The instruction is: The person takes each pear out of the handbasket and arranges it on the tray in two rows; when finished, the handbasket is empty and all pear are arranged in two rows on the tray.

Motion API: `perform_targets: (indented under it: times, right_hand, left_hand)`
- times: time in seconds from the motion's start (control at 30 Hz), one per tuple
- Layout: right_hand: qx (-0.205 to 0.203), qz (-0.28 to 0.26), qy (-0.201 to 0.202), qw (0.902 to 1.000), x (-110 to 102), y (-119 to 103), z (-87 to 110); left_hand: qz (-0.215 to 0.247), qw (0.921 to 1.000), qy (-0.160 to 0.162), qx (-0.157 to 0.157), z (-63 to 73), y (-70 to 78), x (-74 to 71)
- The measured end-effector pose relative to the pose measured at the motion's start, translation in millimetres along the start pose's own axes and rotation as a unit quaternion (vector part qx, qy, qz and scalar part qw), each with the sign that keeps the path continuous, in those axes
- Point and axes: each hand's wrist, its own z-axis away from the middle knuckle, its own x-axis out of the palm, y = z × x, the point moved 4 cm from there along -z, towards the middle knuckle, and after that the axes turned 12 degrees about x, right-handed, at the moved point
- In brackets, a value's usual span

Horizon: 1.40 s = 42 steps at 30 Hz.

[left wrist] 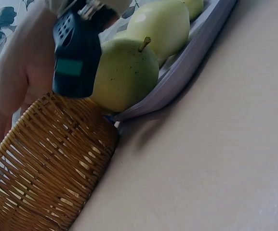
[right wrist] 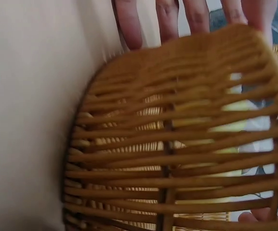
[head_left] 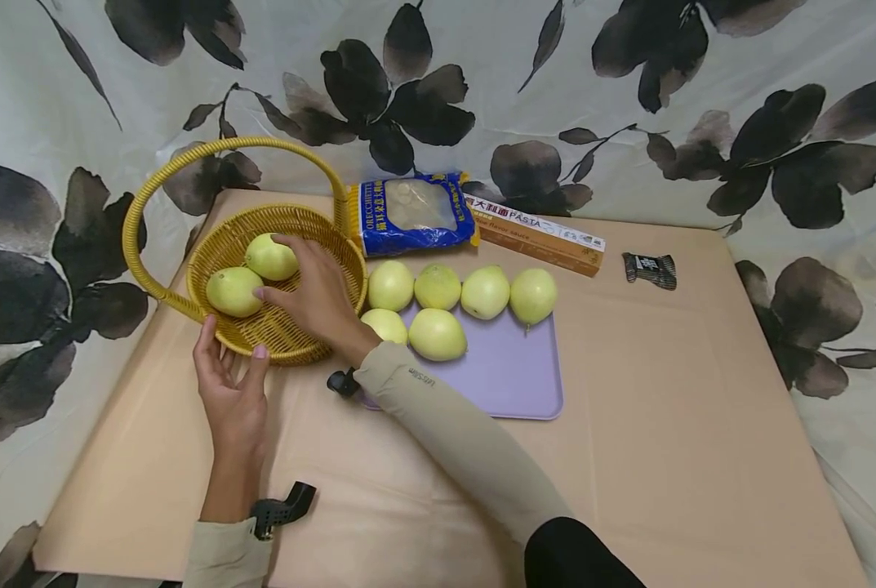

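Note:
A yellow woven basket (head_left: 291, 351) with a tall handle stands at the left. Inside it lie two pale green pears, one at the front (head_left: 233, 292) and one behind (head_left: 272, 256). My right hand (head_left: 318, 286) reaches into the basket; its fingertips touch the rear pear and its thumb is at the front pear's edge. At the basket's near side is my left hand (head_left: 232, 392), its straight fingers against the outer wicker wall (right wrist: 177, 144) in the right wrist view. Several more pears (head_left: 438, 334) sit on a lavender tray (head_left: 518, 376) beside the basket.
Behind the tray lie a blue bag of orecchiette pasta (head_left: 414, 212) and a long pasta box (head_left: 536, 237). A small black packet (head_left: 650, 270) is at the right. Floral cloth (head_left: 526, 98) hangs along the table's (head_left: 673, 425) back edge.

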Motion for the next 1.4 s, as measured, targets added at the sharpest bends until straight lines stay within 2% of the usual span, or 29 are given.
perform_targets:
  times: [0.43,0.63,0.8,1.1,1.23,1.4]
  right_hand:
    - [0.017,0.042,-0.013,0.9989,22,-4,-36.3]
    - [0.026,0.054,-0.045,0.9972,28,-1,-45.1]
    - [0.042,0.059,-0.072,0.9948,33,1,-45.9]
    - [0.089,0.045,-0.045,0.994,32,3,-41.1]
    - [0.082,0.039,-0.03,0.9955,31,3,-39.3]
    - [0.049,0.026,-0.017,0.9983,22,-4,-32.0]
  left_hand:
    - [0.014,0.9999,0.003,0.006,0.0,1.0,0.3]
    - [0.018,0.9997,0.003,0.017,0.7,2.5,1.8]
    - [0.019,0.9996,0.002,0.019,0.8,2.9,1.9]
    - [0.018,0.9997,0.005,0.017,1.4,3.2,1.5]
    - [0.012,0.9998,0.007,0.012,2.3,3.1,0.9]
    - [0.011,0.9999,0.006,0.009,2.3,4.2,0.6]
